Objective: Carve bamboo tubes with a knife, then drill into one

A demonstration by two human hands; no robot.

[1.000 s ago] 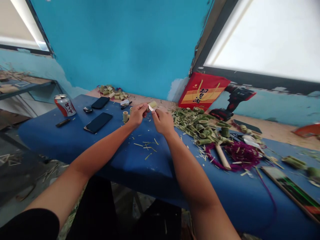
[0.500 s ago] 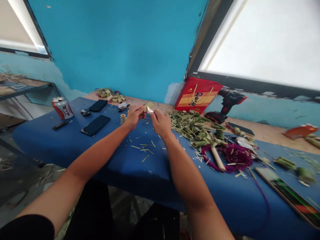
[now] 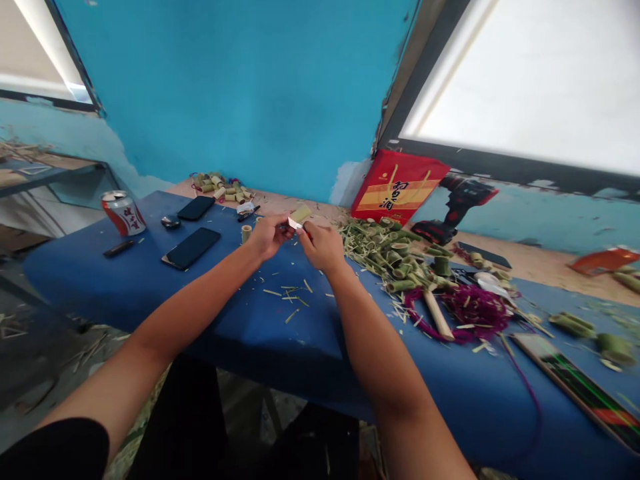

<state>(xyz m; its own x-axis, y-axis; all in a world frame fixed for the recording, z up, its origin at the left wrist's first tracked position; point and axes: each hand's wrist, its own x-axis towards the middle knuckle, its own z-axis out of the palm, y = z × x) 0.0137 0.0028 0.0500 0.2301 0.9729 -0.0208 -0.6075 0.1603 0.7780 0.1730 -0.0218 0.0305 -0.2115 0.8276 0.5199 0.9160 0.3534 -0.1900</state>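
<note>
Over the far part of the blue table (image 3: 300, 340), my left hand (image 3: 269, 237) is closed on a short piece of bamboo (image 3: 301, 213), whose pale green side shows beyond the fingers. My right hand (image 3: 323, 245) grips a knife (image 3: 295, 224); its bright blade lies against the near side of the bamboo, pointing left toward my left fingers. The knife's handle is mostly hidden in the palm. A small bamboo tube (image 3: 246, 233) stands upright just left of my left hand. Thin bamboo slivers (image 3: 290, 295) lie scattered below both hands.
Right of my hands is a heap of split bamboo pieces (image 3: 395, 257), with purple cord (image 3: 475, 313) in front. Behind it stand a red bag (image 3: 395, 190) and a cordless drill (image 3: 460, 203). Leftward are phones (image 3: 191, 248) and a drink can (image 3: 123, 213). Another phone (image 3: 575, 380) lies right.
The knife blade has swung down and left, from pointing up over the bamboo to lying across its near side. The bamboo has tilted and shows more of its side. Both hands stay close together.
</note>
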